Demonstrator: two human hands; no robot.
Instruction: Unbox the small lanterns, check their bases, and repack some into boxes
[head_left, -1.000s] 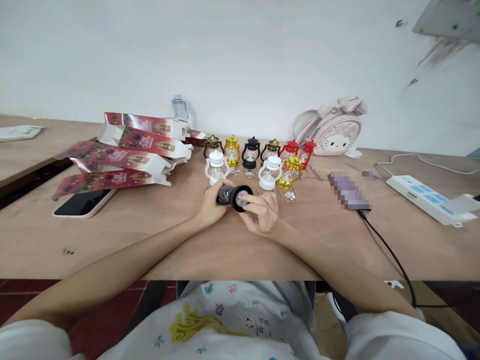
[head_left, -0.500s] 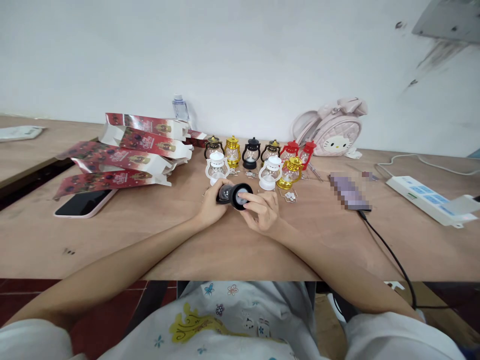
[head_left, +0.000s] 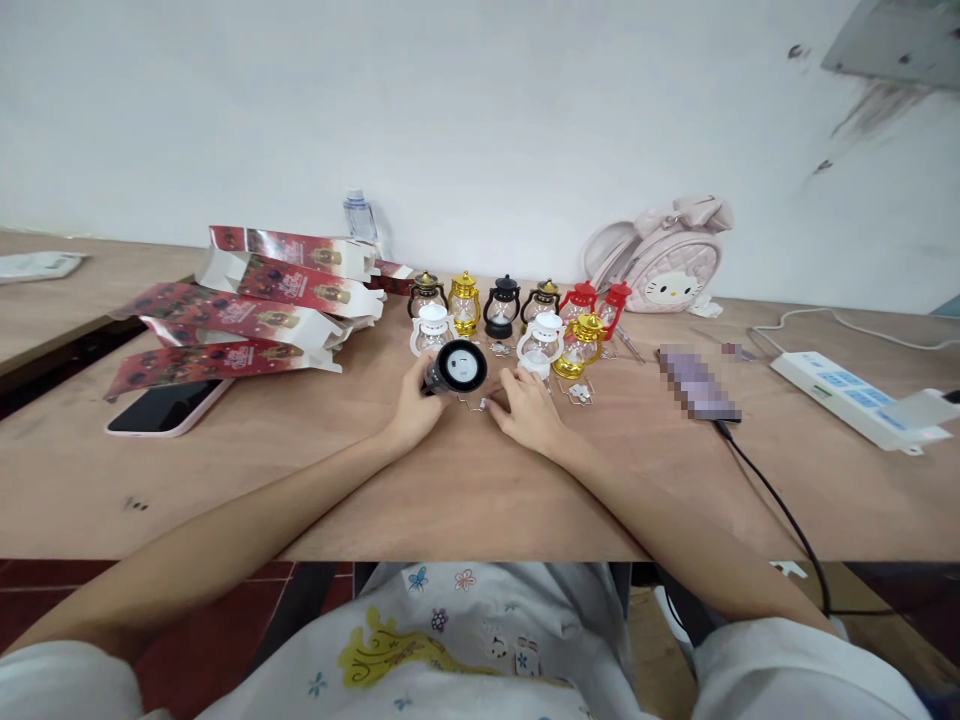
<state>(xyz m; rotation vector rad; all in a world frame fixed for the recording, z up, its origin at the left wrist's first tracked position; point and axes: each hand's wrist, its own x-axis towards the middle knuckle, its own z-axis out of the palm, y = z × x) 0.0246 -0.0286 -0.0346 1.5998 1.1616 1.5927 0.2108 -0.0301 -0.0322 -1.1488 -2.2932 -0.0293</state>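
Nine small lanterns [head_left: 502, 329] stand upright on the table [head_left: 480, 500], and a tenth, a dark lantern [head_left: 452, 370], is gripped in the left hand [head_left: 415, 410], tilted so that its round base [head_left: 463, 365] faces the wearer. The right hand [head_left: 529, 412] lies low beside it, fingers partly curled, thumb near a small pale piece [head_left: 483, 404]; whether it pinches anything, I cannot tell. With one hand alone around it, the dark lantern could twist or slip should that hold loosen. A careless sweep of the right hand might scatter the pale piece or topple the white lantern [head_left: 541, 350] just beyond its fingers.
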